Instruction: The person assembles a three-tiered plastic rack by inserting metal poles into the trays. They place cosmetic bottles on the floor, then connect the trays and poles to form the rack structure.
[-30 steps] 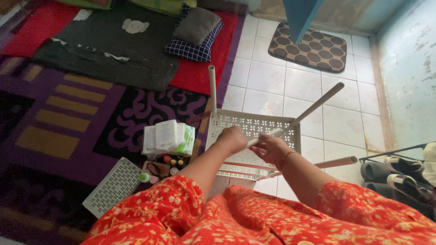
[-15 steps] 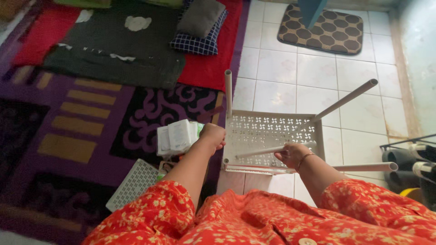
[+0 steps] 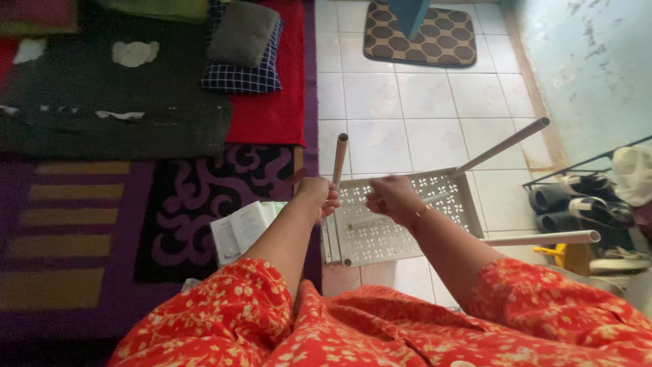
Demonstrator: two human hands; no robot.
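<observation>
A cream perforated plastic shelf panel (image 3: 414, 234) lies on the tiled floor in front of me, with pale tubes standing out of its corners. My left hand (image 3: 318, 196) is closed around the base of the upright tube (image 3: 339, 158) at the panel's left corner. My right hand (image 3: 394, 198) hovers over the panel's middle, gripping a loose pale tube (image 3: 443, 197) that looks blurred. Another tube (image 3: 504, 145) slants up to the right, and a third (image 3: 543, 238) points right, low over the floor. My red flowered sleeves fill the bottom of the view.
White packets (image 3: 239, 228) lie on the purple patterned carpet (image 3: 81, 224) left of the panel. A shoe rack (image 3: 592, 198) with shoes stands at the right wall. A brown mat (image 3: 420, 35) and stacked cushions (image 3: 241, 46) lie farther off.
My left hand has moved from beside the packets to the upright corner tube. My right hand has lifted the loose tube off the panel towards the middle. The view has shifted to the right.
</observation>
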